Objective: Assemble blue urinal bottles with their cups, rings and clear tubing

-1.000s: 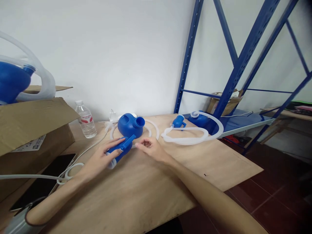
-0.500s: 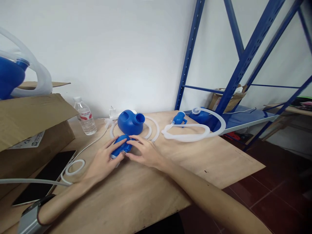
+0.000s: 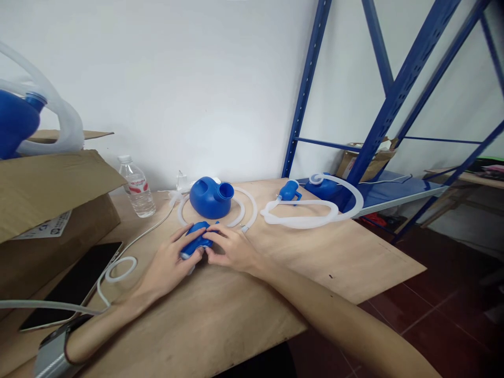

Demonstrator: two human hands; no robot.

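Observation:
Both hands grip a small blue plastic piece (image 3: 194,245), rounded with a pale rim, low over the table. My left hand (image 3: 170,262) wraps its left side, thumb below and fingers across the top. From the right, my right hand (image 3: 235,251) pinches it with thumb and fingertips, so part of it is hidden. Just behind stands a larger blue plastic bottle (image 3: 208,199) with a round open mouth facing right. A translucent hose (image 3: 254,202) curls around that bottle.
At right lies a similar blue piece (image 3: 289,190) on a looped white hose (image 3: 299,224). A water bottle (image 3: 139,191), a cardboard box (image 3: 59,194) and a black flat device (image 3: 74,289) are at left. A blue metal rack (image 3: 378,121) borders the table (image 3: 275,310).
The blue piece has tilted and dropped slightly in my hands. My fingers have shifted a little on it; the other things stay in place.

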